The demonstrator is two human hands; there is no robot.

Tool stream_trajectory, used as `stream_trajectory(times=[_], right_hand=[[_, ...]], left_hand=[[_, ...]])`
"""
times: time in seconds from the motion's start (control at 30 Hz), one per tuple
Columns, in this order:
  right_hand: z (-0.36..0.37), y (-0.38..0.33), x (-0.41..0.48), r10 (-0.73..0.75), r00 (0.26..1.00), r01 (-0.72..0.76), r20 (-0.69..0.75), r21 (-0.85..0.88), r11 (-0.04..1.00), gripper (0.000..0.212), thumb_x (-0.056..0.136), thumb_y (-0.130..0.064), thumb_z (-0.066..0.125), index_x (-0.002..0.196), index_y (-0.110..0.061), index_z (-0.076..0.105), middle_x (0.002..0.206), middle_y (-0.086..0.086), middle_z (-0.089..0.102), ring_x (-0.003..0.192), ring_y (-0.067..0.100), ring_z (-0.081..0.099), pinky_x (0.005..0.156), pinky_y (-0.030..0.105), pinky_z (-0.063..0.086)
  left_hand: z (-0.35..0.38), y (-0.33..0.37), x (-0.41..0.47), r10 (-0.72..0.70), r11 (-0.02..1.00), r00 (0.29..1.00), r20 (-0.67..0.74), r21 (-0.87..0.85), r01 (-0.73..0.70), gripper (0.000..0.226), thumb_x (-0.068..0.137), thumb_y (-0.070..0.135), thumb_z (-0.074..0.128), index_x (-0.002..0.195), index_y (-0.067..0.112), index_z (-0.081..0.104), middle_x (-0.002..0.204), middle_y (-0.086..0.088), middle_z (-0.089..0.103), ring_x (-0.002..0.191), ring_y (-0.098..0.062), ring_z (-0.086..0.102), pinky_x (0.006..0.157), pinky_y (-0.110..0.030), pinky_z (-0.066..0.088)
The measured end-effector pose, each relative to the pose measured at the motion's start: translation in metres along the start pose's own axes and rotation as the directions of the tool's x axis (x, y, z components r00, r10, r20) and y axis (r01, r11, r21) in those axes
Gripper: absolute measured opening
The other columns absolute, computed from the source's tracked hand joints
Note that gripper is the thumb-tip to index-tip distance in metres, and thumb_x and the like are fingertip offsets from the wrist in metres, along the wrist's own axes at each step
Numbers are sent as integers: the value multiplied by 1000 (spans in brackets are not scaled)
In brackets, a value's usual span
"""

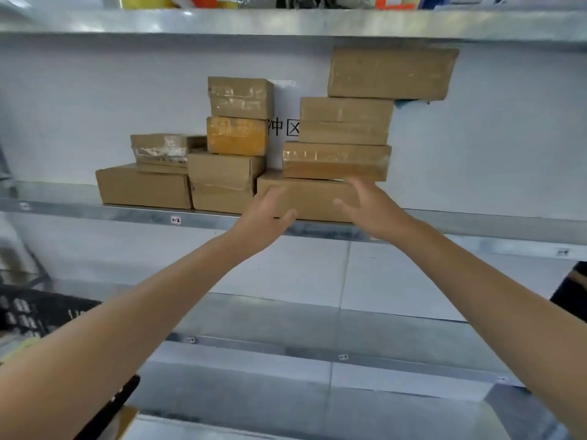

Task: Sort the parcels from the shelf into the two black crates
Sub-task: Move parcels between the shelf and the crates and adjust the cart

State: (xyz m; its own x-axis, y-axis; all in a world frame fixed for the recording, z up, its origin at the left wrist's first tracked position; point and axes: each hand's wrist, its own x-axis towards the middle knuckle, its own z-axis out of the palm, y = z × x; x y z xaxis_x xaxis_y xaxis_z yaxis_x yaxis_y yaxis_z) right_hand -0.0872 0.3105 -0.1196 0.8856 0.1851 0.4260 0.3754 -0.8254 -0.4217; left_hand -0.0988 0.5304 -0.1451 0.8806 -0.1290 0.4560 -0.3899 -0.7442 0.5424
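Both hands are smeared with motion, so I honestly can't tell if the left hand (266,214) or the right hand (370,206) is actually touching the bottom parcel (313,198). They cover its lower front corners.

The paper sign (284,122) on the back wall sits mostly behind the stacks, with only two characters peeking out. The yellow and orange clutter (203,0) up top is chopped by the frame. The black crate (35,312) on the left is cut off and blurry. The lower shelf label (343,357) is too tiny to read. There's a dark shape (571,290) at the right edge, no clue what it is.
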Motion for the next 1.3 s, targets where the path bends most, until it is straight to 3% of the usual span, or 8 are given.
stream_trajectory(times=[0.2,0.4,0.43,0.53,0.67,0.87,1.1,1.3], right_hand=[[-77,19,35,73,973,-75,-219,0,997,64,100,-42,48,152,-11,27,156,6,32,140,23,36,108,32,30],[-149,51,71,253,883,-215,-394,138,967,72,97,-45,52,153,-6,25,155,10,34,138,26,38,96,28,31],[-157,58,77,285,875,-240,-390,160,957,76,96,-47,53,153,-7,22,157,10,32,140,26,37,97,28,31],[-172,73,96,350,867,-302,-355,185,935,86,94,-50,55,156,-7,13,161,10,23,144,28,30,107,34,31],[-176,79,118,390,868,-325,-307,242,914,90,94,-46,58,157,-8,6,163,9,17,147,29,26,112,37,28],[-176,78,151,398,875,-287,-276,366,885,92,95,-52,55,157,-8,4,164,8,14,148,26,22,116,37,24],[-178,84,165,415,814,-159,-406,532,832,63,99,-49,47,145,-10,28,132,-1,42,114,16,43,95,32,36],[-190,105,135,412,766,-142,-493,496,857,53,101,-46,43,138,-11,33,124,0,43,110,16,44,89,32,34]], left_hand=[[-21,43,63,80,996,996,-36,-35,-82,59,99,37,52,152,19,33,154,1,35,139,-17,37,112,-33,32],[-33,84,132,42,978,994,-106,-200,-62,60,99,35,49,153,18,29,97,17,52,69,5,40,61,-18,36],[-33,88,142,39,972,993,-114,-226,-65,60,99,34,49,153,18,28,105,14,54,66,5,38,59,-17,35],[-31,98,169,35,957,988,-149,-278,-75,60,98,28,50,154,19,28,138,5,48,71,4,41,63,-18,37],[-24,106,195,26,949,988,-151,-308,-72,52,98,21,52,147,16,35,106,8,49,73,-3,47,59,-18,41],[-30,114,234,-71,924,988,-136,-381,14,57,90,42,50,142,23,39,118,8,50,114,-26,50,103,-42,43],[-29,124,242,104,887,977,-185,-427,-175,31,94,25,53,124,20,58,112,1,66,95,-21,63,71,-24,47],[-17,145,233,193,830,972,-135,-505,-235,30,93,18,55,122,19,59,115,1,67,106,-18,63,92,-32,51]])
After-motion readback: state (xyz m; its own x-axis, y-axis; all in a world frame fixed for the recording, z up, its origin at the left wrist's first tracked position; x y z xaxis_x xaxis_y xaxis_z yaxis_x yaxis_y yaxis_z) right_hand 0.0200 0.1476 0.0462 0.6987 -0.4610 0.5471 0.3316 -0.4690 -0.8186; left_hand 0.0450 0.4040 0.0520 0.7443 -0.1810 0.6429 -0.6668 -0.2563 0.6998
